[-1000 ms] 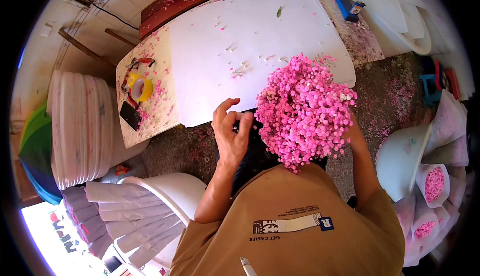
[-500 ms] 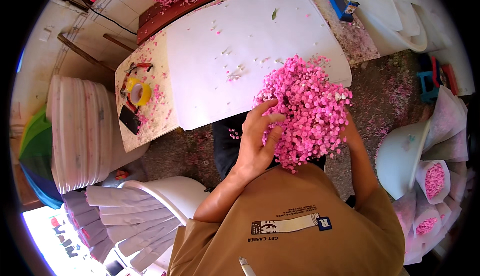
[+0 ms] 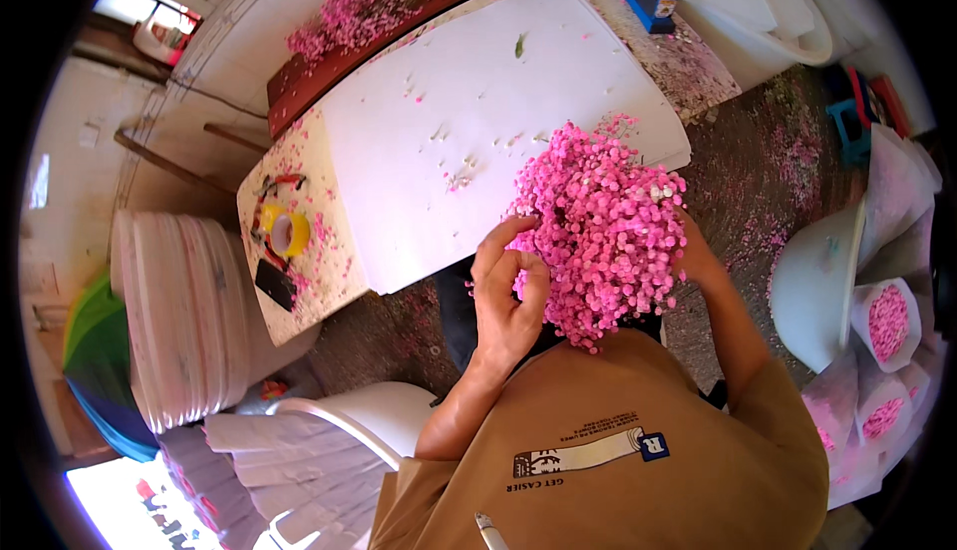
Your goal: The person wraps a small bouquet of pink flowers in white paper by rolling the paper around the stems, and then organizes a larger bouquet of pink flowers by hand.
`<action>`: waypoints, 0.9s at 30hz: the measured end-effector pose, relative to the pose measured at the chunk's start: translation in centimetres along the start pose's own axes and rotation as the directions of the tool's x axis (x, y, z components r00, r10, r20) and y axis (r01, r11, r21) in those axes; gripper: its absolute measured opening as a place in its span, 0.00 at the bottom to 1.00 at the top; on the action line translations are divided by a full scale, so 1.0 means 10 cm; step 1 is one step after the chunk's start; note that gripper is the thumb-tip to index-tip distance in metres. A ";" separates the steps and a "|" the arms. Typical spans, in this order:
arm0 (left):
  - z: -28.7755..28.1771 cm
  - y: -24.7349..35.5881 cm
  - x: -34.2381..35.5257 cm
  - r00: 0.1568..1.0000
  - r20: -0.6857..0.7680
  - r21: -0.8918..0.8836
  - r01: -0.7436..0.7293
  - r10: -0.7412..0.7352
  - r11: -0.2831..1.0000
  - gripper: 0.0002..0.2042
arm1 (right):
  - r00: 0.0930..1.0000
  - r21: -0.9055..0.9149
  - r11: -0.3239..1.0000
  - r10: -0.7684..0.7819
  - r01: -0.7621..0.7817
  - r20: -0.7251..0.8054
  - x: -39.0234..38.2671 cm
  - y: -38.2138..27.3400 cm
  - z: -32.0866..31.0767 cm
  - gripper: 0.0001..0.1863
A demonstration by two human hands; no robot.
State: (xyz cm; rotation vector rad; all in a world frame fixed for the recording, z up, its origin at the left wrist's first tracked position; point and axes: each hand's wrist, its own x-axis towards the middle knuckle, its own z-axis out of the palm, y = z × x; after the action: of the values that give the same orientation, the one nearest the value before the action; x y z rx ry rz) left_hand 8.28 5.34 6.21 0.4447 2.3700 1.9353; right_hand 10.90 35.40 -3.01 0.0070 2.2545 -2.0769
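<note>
The bunch of pink flowers [image 3: 603, 236] sits right of centre in the frame, in front of the brown shirt [image 3: 688, 480], its head overlapping the near edge of the white sheet [image 3: 429, 181] on the bench [image 3: 337, 296]. The left hand [image 3: 508, 316] is at the bunch's left edge, fingers bent and a small gap showing by the thumb; I cannot tell whether they pinch a sprig. The right hand [image 3: 700, 251] is at the bunch's right side, mostly behind the blossoms. Its fingers are hidden, so their grip cannot be told, though it probably supports the stems.

The bunch should handle as light and springy, with thin stems and fragile blossoms that shed easily; loose bits dot the sheet. The best hold is likely low, around the gathered stems hidden under the head, with only a gentle touch on the blossoms.
</note>
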 end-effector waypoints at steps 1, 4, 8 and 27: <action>-0.01 -0.02 0.01 1.000 0.001 0.007 -0.019 0.019 1.000 0.05 | 1.000 0.001 1.000 0.022 -0.022 0.005 0.00 -0.03 0.01 0.49; 0.06 0.20 0.07 0.963 0.078 0.342 -0.268 0.257 0.901 0.13 | 1.000 0.038 0.999 -0.004 0.003 0.026 -0.01 -0.15 0.01 0.50; 0.19 0.15 0.14 0.902 0.206 0.410 -0.431 0.379 0.804 0.11 | 0.996 0.151 0.988 -0.045 0.033 0.079 0.04 -0.16 0.04 0.49; 0.27 0.13 -0.30 0.886 0.229 0.544 -0.460 0.403 0.702 0.14 | 0.997 -0.065 0.995 -0.072 0.073 0.013 0.01 -0.28 0.07 0.50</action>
State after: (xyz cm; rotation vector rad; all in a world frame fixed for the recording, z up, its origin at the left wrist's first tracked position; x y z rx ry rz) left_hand 11.99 7.43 6.43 1.1977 2.9668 1.1701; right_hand 10.70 34.45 -0.26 -0.0905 2.3489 -2.0314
